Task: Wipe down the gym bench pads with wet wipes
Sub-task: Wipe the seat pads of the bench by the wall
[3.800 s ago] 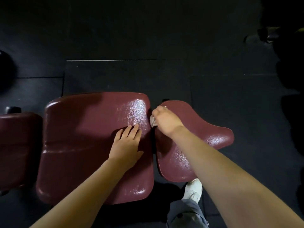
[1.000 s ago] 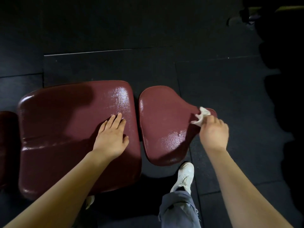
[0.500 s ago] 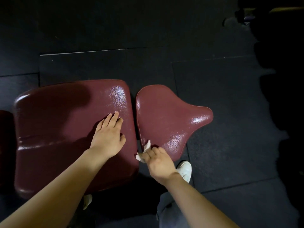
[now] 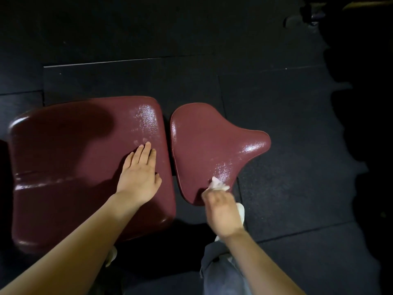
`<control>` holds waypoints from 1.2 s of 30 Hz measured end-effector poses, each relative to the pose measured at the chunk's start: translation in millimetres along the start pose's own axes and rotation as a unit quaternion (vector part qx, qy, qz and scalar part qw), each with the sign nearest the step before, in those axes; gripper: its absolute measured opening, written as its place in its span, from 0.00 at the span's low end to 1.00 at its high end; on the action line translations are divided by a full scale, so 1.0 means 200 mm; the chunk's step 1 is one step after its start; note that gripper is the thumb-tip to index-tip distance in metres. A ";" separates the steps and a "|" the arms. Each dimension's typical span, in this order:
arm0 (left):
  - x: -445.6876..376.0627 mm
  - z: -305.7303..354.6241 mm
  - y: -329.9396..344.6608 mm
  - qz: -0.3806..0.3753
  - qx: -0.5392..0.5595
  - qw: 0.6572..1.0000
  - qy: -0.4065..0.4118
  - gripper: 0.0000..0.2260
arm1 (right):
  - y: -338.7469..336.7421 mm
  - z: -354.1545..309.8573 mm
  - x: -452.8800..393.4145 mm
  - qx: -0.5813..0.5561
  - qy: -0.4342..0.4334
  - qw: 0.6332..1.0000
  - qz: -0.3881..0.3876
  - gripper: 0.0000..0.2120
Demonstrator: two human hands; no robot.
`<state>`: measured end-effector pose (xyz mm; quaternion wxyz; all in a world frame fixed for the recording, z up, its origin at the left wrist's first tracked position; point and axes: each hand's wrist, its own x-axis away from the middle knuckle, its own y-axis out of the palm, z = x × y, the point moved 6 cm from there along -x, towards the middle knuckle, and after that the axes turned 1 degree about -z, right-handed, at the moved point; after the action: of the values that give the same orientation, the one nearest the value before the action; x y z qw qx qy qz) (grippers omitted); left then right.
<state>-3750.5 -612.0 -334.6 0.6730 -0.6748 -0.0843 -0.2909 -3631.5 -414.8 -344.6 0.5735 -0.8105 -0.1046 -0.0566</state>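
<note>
Two dark red vinyl bench pads lie below me. The large square pad (image 4: 70, 167) is on the left, and the smaller tapered seat pad (image 4: 210, 143) is to its right, across a narrow gap. My left hand (image 4: 139, 173) rests flat on the large pad near its right edge, fingers straight. My right hand (image 4: 221, 211), blurred, grips a crumpled white wet wipe (image 4: 217, 185) against the near edge of the seat pad. Wet sheen shows on both pads.
Black rubber floor tiles (image 4: 287, 116) surround the bench. My white shoe (image 4: 241, 211) and grey trouser leg (image 4: 221, 271) are just below the seat pad. Dark gym equipment (image 4: 314, 13) stands at the far right. Another shoe tip (image 4: 112, 255) shows under the large pad.
My right hand with the wipe has slid right along the seat pad's near edge from the gap side. Earlier it was at the pad's narrow right tip. My left hand stays put.
</note>
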 end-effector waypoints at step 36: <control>0.10 0.04 0.06 0.001 0.077 0.996 0.050 0.30 | -0.22 -0.11 -1.30 -0.090 -0.062 0.989 -0.102 0.13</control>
<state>-3726.0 -610.1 -333.2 0.7267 -0.6055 -0.0722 -0.3165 -3894.2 -448.3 -352.0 0.4816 -0.8460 -0.2164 -0.0741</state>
